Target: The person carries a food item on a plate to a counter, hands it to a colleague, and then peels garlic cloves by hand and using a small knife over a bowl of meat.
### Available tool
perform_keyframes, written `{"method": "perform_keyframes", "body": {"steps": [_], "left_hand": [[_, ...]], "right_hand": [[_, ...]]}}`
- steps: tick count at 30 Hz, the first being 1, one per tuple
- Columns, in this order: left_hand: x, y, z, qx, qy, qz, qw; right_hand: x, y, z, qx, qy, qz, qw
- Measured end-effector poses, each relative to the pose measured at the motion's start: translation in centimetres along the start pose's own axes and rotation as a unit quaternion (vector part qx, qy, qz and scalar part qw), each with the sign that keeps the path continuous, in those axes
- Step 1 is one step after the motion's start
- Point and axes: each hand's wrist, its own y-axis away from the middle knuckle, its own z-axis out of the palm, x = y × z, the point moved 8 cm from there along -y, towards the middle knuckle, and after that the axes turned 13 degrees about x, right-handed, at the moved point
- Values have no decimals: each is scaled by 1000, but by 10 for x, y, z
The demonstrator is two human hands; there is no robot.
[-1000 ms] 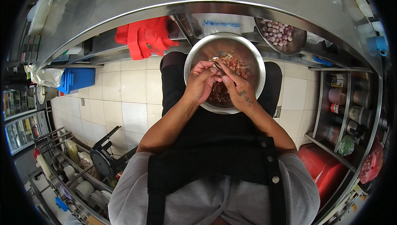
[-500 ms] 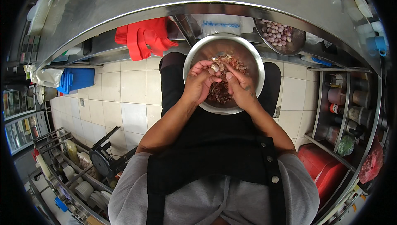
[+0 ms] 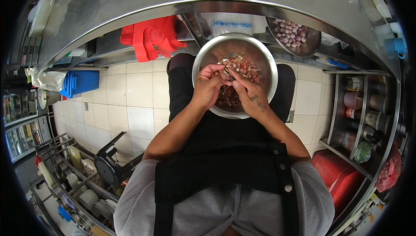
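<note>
Both hands (image 3: 229,86) meet inside bowl (image 3: 203,58) rim, apparently pinching peel.

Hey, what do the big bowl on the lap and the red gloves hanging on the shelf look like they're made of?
Big bowl: likely stainless steel, going by its silvery brushed sheen and soft reflections along the rim. Red gloves: probably rubber or a similar plastic; they look smooth, uniformly bright red and hang limp, though the exact material is unclear.

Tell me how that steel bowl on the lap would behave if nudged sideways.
The steel bowl is round-bottomed and rests on a soft apron lap, so it would likely rock or tip. Its polished wall looks slippery. It holds only papery peelings, so it is probably light; both hands work above it, neither gripping the rim.
</note>
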Motion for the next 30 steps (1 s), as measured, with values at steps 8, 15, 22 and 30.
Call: {"method": "perform_keyframes", "body": {"steps": [8,15,22,30], "left_hand": [[-1,1,3,23,-8,-1,1000],[1,0,2,18,5,-2,1000],[-2,1,2,17,28,-30,999],[-6,-1,-3,20,19,-32,999]], "right_hand": [[29,3,8,-13,-117,182,976],[22,-3,-1,-5,-70,120,990],[5,-1,6,-30,-2,26,999],[-4,0,2,27,35,-44,998]]}}
